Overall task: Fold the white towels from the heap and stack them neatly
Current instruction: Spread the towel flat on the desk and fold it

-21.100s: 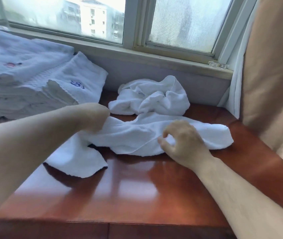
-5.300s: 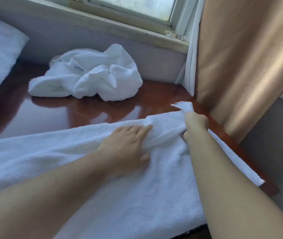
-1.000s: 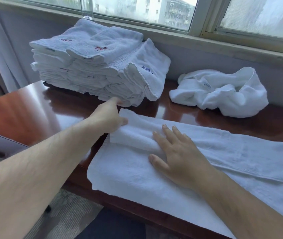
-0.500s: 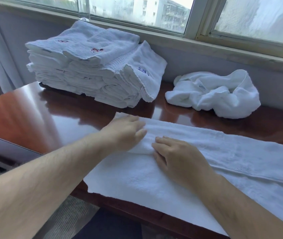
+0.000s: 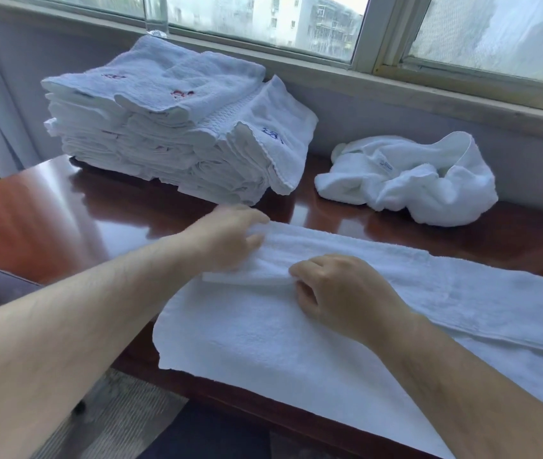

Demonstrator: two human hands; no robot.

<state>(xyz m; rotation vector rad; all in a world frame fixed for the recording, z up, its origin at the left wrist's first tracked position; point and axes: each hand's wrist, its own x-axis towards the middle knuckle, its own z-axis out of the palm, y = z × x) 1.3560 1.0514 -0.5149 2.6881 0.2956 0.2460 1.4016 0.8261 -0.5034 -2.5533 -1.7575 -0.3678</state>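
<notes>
Now my left hand (image 5: 227,238) and right hand (image 5: 339,293) pinch the towel (image 5: 280,346) at its folded left end, its length stretching rightward.

Left hand (image 5: 230,238) and right hand (image 5: 339,293) pinch towel (image 5: 257,346).
</notes>
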